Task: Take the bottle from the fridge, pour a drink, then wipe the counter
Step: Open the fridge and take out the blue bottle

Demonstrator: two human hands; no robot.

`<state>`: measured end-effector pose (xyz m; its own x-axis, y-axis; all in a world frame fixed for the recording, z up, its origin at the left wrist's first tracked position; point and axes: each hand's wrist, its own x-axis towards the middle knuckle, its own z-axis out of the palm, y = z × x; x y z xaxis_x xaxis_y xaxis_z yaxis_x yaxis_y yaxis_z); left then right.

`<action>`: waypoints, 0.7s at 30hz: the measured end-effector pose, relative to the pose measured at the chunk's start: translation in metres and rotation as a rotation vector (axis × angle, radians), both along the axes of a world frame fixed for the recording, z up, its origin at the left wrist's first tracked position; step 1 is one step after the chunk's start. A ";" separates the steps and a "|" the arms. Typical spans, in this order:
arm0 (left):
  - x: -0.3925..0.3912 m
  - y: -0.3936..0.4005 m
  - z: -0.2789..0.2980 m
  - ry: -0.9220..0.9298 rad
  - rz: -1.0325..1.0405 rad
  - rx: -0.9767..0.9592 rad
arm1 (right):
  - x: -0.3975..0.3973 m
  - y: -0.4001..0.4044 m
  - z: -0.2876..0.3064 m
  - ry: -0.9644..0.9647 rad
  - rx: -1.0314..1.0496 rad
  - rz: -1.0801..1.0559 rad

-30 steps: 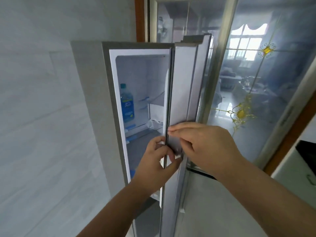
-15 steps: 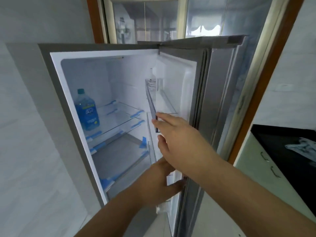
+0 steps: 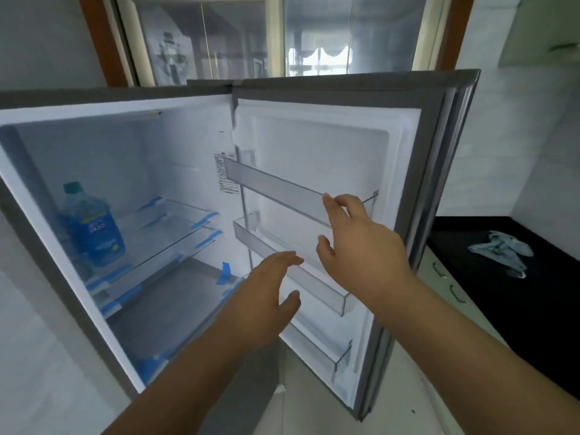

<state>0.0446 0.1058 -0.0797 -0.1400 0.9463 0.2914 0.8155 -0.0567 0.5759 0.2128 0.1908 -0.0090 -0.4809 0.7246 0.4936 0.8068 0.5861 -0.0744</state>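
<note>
**Fridge open, bottle on its shelf**

Nearest to us, our left hand hangs in the air in front of the open fridge, fingers spread and thumb out, holding nothing. It sits just below and to the left of our right hand, the two close together but apart.

Our right hand is also open and empty. Its fingertips reach up to the rail of the upper door shelf; we cannot tell whether they touch it. The palm hovers in front of the lower door shelf. Both shelves sit on the inside of the door, which stands swung wide to the right of our hands.

Further in and well to the left of both hands, the bottle stands upright on a glass shelf inside the fridge, at its left wall. It is blue, with a teal cap, and neither hand is near it.

Off to the right, beyond the door's edge, a crumpled cloth lies on the black counter.
</note>
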 end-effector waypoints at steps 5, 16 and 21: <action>0.019 0.033 0.007 0.019 -0.021 -0.006 | 0.016 0.035 0.000 0.014 -0.068 -0.140; 0.028 0.109 0.010 0.085 -0.034 -0.002 | 0.053 0.142 -0.005 -0.020 -0.140 -0.223; 0.016 0.148 0.014 0.143 -0.019 0.015 | 0.052 0.168 -0.010 0.020 -0.130 -0.215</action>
<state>0.0606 0.2540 -0.0659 -0.0784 0.9439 0.3209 0.8878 -0.0803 0.4531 0.2647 0.3590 -0.0186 -0.2999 0.8674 0.3972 0.9096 0.3855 -0.1551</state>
